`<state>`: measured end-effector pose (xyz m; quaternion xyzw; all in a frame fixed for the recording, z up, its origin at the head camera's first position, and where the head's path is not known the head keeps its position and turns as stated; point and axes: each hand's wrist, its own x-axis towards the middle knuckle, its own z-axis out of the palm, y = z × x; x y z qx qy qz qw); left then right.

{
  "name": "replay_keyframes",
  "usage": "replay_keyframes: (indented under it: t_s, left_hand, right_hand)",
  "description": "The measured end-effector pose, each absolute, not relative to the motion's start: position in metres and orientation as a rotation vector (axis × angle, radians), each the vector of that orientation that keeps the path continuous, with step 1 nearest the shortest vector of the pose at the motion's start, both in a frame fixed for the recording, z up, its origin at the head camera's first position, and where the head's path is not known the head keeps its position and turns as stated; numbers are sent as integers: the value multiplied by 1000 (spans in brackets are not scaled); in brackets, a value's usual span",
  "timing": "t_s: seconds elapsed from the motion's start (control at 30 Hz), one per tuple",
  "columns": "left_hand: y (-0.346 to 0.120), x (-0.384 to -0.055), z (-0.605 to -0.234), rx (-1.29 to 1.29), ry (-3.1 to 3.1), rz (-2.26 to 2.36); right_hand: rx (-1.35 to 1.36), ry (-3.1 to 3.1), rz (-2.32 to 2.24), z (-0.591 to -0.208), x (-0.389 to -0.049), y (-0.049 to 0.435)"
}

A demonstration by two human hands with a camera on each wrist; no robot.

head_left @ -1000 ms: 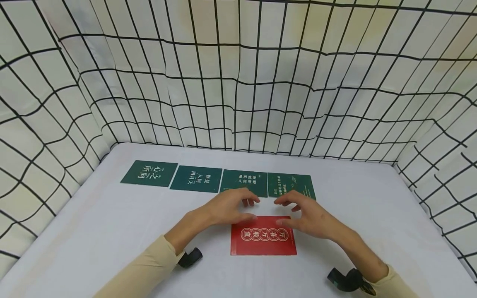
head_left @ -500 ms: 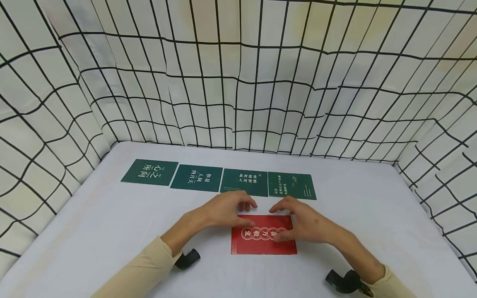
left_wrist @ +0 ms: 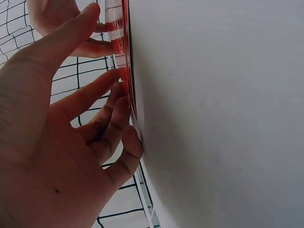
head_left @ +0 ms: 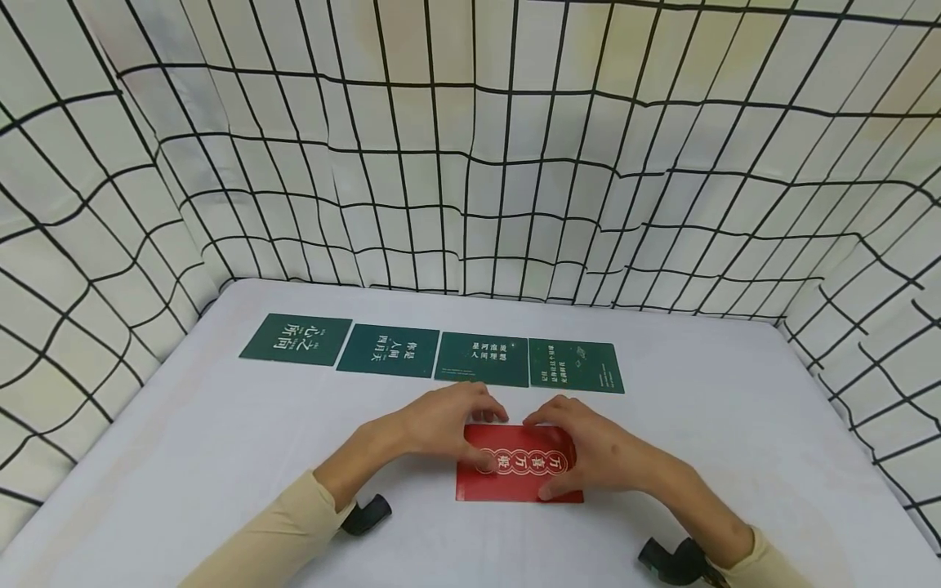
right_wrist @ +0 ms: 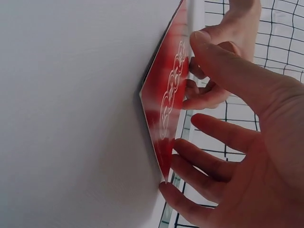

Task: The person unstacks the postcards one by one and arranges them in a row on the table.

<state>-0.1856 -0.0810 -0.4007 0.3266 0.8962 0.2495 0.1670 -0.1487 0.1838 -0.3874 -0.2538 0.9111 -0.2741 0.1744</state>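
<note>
A red card point(head_left: 507, 483) with white ringed lettering lies flat on the white table, just in front of the person. My left hand point(head_left: 441, 420) arches over its left side, fingertips by the far edge. From the right, my right hand point(head_left: 599, 445) reaches over the opposite corner. In the left wrist view, the left fingertips touch the edge of the red card point(left_wrist: 121, 57), while the thumb is raised off it. The right wrist view has the right fingertips along the border of the red card point(right_wrist: 159, 107), the thumb held apart above its face.
Several dark green cards point(head_left: 388, 351) with white lettering lie in a row behind the hands. A black wire grid point(head_left: 470, 155) backed by white cloth stands around the table's point(head_left: 735, 457) back and sides. Black wrist cameras point(head_left: 367, 514) hang below both forearms.
Both hands have come nearer to the person, over the red card, the right one more so. Its thumb has passed from the card's far edge toward the near one. The green cards stay put.
</note>
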Motion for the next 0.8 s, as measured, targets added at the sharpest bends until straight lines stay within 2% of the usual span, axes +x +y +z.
replay_keyframes:
  t_s: [0.3, 0.8]
  left_hand:
    - [-82, -181, -401, 985, 2558, 652]
    - [-83, -175, -397, 996, 2503, 627]
  right_hand:
    - [-820, 2659, -561, -387, -139, 180]
    - [-828, 2707, -494, -387, -137, 177]
